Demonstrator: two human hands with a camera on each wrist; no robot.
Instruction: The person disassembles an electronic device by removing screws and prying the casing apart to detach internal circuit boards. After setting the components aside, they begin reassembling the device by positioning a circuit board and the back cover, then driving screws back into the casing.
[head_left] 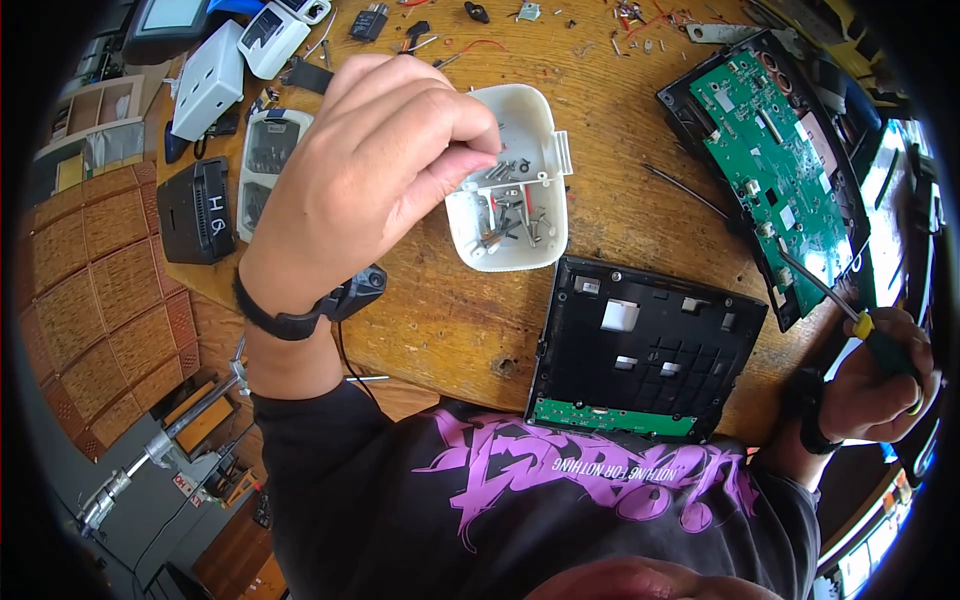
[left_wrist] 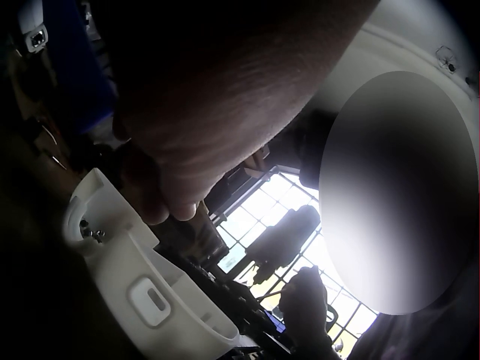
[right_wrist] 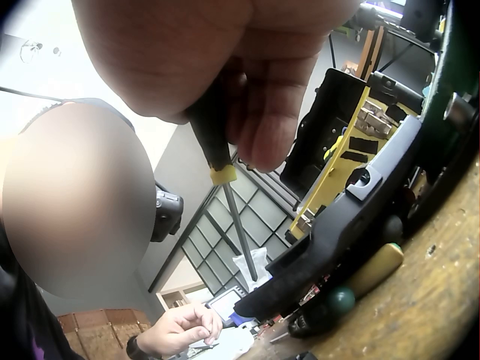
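Note:
My left hand (head_left: 385, 160) hovers above a white plastic box (head_left: 556, 225), thumb and index fingertips together near its middle divider. I cannot tell whether a small thing is between them. Several loose screws (head_left: 512, 225) lie in the box's two compartments. In the left wrist view the fingertips hang beside the box's wall (left_wrist: 124, 262). At the far right, my right hand (head_left: 875, 395) grips a screwdriver (head_left: 862, 324) by its dark handle; its shaft points up and left, across the green circuit board (head_left: 775, 165) in this view.
A black plastic housing (head_left: 650, 350) with a green strip lies near the table's front edge. The circuit board sits in a black frame (head_left: 680, 108) at right. Left are a clear-lidded case (head_left: 270, 150), a black box (head_left: 195, 215) and white devices (head_left: 208, 95). Scraps litter the back.

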